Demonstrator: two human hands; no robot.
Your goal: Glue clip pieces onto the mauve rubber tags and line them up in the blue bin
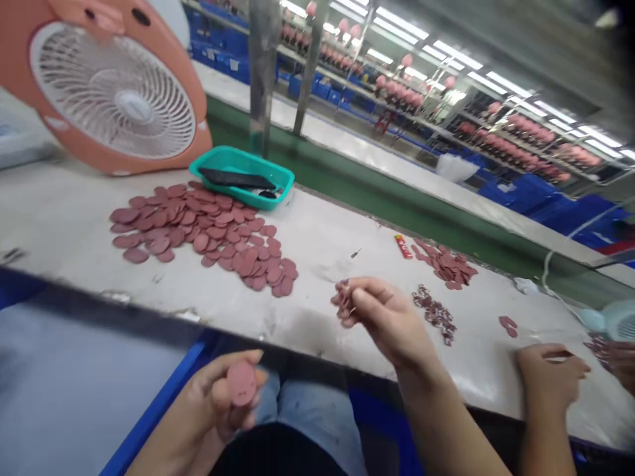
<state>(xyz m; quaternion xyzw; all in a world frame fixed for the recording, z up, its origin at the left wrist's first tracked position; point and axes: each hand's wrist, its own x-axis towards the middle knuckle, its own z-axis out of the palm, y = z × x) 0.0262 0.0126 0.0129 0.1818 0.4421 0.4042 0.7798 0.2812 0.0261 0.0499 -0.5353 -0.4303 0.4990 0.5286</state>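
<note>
My left hand (218,396) is closed on a flat pinkish-red oval disc (242,383), held in front of my lap below the table edge. More discs may sit behind it in the fingers; I cannot tell. Above the white table, my right hand (381,311) pinches a small cluster of shiny reddish pieces (343,301), too blurred to name exactly. Similar small shiny pieces (436,312) lie on the table to the right of that hand. A big heap of pinkish-red discs (213,231) spreads over the table at the left.
An orange fan (198,119) stands at the back left beside a teal tray (285,180) holding a black strip. A second disc pile (449,264) and a red-yellow packet (403,246) lie farther right. A co-worker's hands (550,370) work at the right, near a pale green fan (620,320).
</note>
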